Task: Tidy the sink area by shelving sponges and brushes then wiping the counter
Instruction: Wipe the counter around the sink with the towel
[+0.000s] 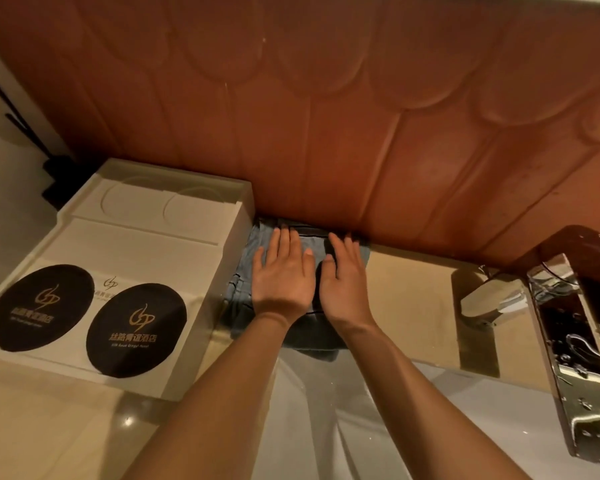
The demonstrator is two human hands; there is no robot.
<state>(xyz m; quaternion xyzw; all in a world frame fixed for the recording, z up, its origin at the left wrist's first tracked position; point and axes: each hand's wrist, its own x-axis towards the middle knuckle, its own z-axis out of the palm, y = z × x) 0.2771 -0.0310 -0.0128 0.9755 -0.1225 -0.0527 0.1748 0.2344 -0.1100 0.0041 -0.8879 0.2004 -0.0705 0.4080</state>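
Observation:
A grey-blue folded cloth (309,332) lies on the beige counter (409,306) against the back wall, beside a white tray. My left hand (281,275) rests flat on the cloth, palm down, fingers spread. Beside it, my right hand (343,278) lies flat on the same cloth with its fingers extended toward the wall. Neither hand grips anything. No sponge or brush shows near the hands.
A white tray (146,237) with two round black coasters (136,329) stands left of the cloth. A chrome faucet (575,341) rises at the right over the white sink basin (361,427). A dark brush-like object (54,168) stands at the far left. Reddish wall panels (326,116) back the counter.

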